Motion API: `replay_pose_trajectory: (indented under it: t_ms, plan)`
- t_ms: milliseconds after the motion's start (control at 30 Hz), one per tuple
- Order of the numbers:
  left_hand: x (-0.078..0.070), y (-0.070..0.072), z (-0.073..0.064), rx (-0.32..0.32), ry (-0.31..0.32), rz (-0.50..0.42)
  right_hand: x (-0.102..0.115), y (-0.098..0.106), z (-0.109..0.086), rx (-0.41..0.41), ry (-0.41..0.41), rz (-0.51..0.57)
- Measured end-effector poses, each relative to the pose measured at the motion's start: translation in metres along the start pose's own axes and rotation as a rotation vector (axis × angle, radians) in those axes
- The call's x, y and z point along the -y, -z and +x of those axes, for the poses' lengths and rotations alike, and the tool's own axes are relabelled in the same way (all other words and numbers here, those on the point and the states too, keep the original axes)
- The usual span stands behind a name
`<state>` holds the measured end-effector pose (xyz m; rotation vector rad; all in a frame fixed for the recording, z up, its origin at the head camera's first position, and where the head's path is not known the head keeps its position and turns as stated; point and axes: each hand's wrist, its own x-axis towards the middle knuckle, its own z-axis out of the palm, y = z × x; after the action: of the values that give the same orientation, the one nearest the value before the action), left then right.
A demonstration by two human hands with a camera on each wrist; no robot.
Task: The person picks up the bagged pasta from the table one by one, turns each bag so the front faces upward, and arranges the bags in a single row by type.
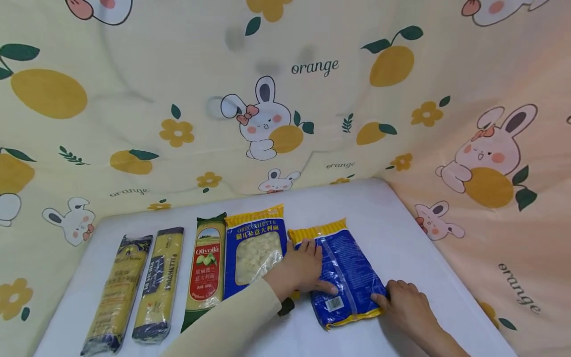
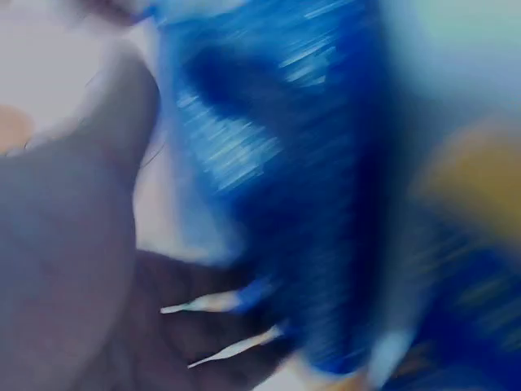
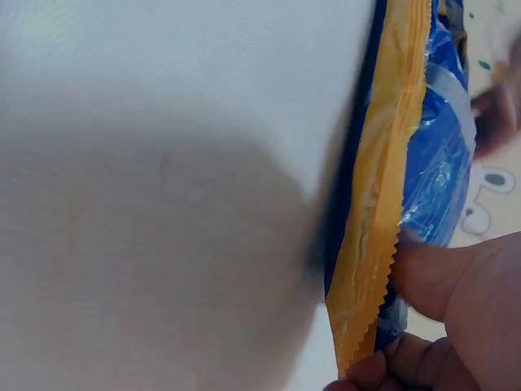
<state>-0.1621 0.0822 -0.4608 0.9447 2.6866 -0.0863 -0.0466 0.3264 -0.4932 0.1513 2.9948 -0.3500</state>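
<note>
A blue pasta bag with yellow ends lies with its printed back and barcode facing up, turned at an angle on the white table. My left hand rests on its left edge, fingers extended and thumb over the blue film. Motion blurs that hand and the blue film in the left wrist view. At the near right corner, my right hand pinches the bag. The right wrist view shows the thumb on the blue side by the bag's yellow crimped end, with fingers curled at the corner.
Left of the bag lies a blue orecchiette bag, partly covered by my left arm. Beyond it are a green-and-red Olivoilà pasta pack, a spaghetti pack and another long pasta pack. A printed cloth surrounds the white table.
</note>
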Motion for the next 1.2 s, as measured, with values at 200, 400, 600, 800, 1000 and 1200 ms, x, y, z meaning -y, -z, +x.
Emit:
replay_pose_trajectory:
  t_ms: [200, 400, 600, 800, 1000, 1200]
  plan:
    - [0.008, 0.036, 0.049, -0.22, 0.045, -0.037, 0.008, 0.006, -0.006, -0.061, 0.055, -0.081]
    - [-0.006, 0.022, 0.101, -0.328, 0.075, 0.032, 0.017, 0.003, -0.008, -0.112, 0.103, -0.16]
    - [-0.022, 0.014, 0.118, -0.285, 0.154, -0.031, 0.021, 0.003, -0.009, -0.151, 0.128, -0.213]
    - [-0.027, 0.014, 0.12, -0.293, 0.123, 0.0, 0.021, 0.005, -0.013, -0.184, 0.13, -0.218]
    - [-0.01, 0.015, 0.118, -0.444, 0.059, 0.08, 0.028, 0.017, -0.018, -0.223, 0.163, -0.154]
    - [0.016, 0.04, 0.104, -0.658, 0.002, 0.04, 0.034, 0.053, -0.023, -0.348, 0.199, -0.087]
